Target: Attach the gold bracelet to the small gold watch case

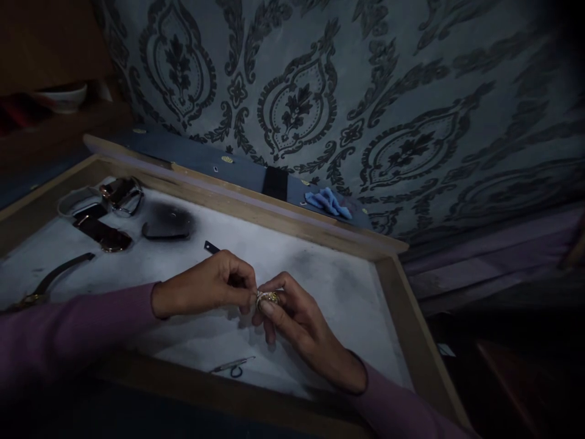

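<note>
Fingers of the right hand [304, 323] are gripping a small gold-coloured piece [273, 297] above the wooden tray [412, 320], while the left hand's [219, 283], pinched together, are touching its edge, where an uneven pull could send it slipping onto the white lining [354, 302].

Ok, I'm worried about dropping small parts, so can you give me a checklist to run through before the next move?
1. Small gold-coloured metal piece secure in the right hand: ok, held between thumb and fingers.
2. Left hand at the piece: ok, fingertips at its edge.
3. Left fingertips gripping a part: cannot tell, too small.
4. Slim grey metal tool inside the brown wooden-sided tray: ok, near its front edge.
5. Lighting: not ok, dim.
</note>
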Demonstrator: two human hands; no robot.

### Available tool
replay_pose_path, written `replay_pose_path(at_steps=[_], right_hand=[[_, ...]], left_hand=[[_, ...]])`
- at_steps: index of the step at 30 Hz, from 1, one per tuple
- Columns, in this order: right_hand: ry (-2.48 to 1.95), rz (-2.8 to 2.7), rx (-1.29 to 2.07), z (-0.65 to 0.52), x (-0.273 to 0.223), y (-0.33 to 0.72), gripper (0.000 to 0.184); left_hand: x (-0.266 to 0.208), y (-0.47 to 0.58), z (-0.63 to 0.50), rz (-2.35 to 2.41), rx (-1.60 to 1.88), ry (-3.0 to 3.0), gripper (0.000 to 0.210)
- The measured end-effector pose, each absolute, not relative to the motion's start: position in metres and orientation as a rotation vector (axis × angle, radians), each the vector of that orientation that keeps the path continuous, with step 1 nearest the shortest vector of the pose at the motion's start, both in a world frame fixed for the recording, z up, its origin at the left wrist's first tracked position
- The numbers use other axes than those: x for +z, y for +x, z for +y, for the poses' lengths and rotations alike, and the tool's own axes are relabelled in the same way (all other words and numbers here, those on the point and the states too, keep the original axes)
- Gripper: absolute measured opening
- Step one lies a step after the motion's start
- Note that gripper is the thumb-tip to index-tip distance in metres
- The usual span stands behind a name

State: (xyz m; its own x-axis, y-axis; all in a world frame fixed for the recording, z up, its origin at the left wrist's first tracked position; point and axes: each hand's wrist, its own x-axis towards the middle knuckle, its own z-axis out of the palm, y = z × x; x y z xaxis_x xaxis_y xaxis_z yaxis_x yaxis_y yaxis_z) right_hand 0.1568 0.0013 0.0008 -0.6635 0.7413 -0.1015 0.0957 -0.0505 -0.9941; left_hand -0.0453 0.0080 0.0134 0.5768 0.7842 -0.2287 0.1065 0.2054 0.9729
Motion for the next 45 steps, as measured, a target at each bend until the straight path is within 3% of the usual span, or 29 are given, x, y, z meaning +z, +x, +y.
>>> replay_pose_path(at_steps=[34, 37, 45], right_hand=[[-0.917, -1.662, 1.889, 0.005, -0.005, 0.155, 0.018], [-0.948, -1.646, 1.894, 0.007, -0.004, 0.155, 0.017], [-1.023, -1.635, 1.877, 0.009, -0.003, 0.153, 0.017]], left_hand=[[0.003, -0.051, 0.012, 0.847, 0.426, 1.195, 0.013], [0.004, -0.060, 0.005, 0.897, 0.391, 1.439, 0.006], [0.013, -0.079, -0.013, 0.636, 0.048, 2.094, 0.019]])
